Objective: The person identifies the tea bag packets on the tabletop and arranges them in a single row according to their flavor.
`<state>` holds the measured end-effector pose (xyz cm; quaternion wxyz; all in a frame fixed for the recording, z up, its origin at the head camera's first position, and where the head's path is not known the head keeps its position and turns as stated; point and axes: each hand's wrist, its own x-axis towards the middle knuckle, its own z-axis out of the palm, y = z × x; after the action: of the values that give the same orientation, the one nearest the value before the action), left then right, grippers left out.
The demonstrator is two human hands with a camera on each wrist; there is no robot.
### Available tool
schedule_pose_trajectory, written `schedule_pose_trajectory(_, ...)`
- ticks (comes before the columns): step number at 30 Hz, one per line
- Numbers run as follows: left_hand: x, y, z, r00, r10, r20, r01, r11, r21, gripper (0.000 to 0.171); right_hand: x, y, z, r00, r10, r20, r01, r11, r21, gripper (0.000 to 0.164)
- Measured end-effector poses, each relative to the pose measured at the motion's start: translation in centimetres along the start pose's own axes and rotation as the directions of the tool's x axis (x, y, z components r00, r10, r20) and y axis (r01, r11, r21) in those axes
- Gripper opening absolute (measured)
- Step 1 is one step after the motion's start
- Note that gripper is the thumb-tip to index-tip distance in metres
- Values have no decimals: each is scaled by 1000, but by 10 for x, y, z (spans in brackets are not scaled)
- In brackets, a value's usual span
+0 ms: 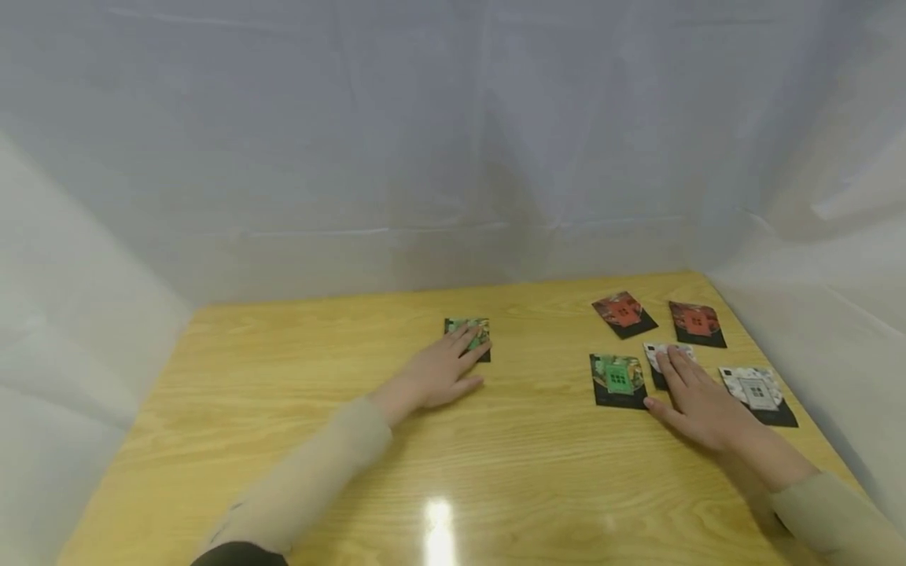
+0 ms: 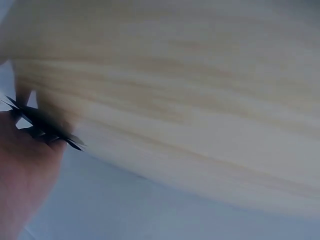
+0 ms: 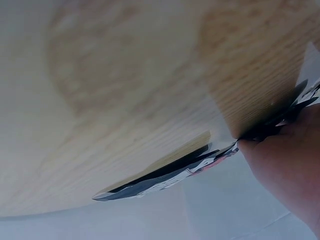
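My left hand [image 1: 437, 371] lies with spread, straight fingers over a flat green-and-black packet [image 1: 484, 326] near the table's far middle, covering much of it. At the right, my right hand [image 1: 704, 410] rests straight fingers on a white-and-black packet [image 1: 652, 354]. Its thumb tip is right at the corner of another green-and-black packet [image 1: 618, 379]. Beside that hand lies a second white-and-black packet [image 1: 759, 393]. In the left wrist view a dark packet [image 2: 45, 125] shows edge-on by the fingers. The right wrist view has packets [image 3: 165, 175] edge-on beside the hand.
Two red-and-black packets [image 1: 624, 313] lie farther back on the right, one of them at an angle. All are on a wooden table [image 1: 283, 354]. White sheeting [image 1: 439, 141] hangs behind the table and along both sides.
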<state>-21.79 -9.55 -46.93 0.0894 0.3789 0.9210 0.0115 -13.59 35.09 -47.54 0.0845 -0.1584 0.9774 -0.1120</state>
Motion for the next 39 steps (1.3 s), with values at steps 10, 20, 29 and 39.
schedule_pose_trajectory(10,-61,-35,4,997,-37,-64,32,997,-71,71,-1,-3,-2,1000,4,6,-4,1000,20,95)
schedule_pose_trajectory(20,-118,-75,14,985,-114,-129,101,989,-107,68,-1,-3,-3,1000,5,9,-6,1000,28,95)
schedule_pose_trajectory(29,-160,-103,22,972,-165,-164,156,985,-66,68,-2,-3,-3,1000,-4,3,4,1000,10,94)
schedule_pose_trajectory(39,-194,-121,28,959,-172,-224,167,985,-43,72,-1,-2,-2,1000,4,10,-5,1000,15,95)
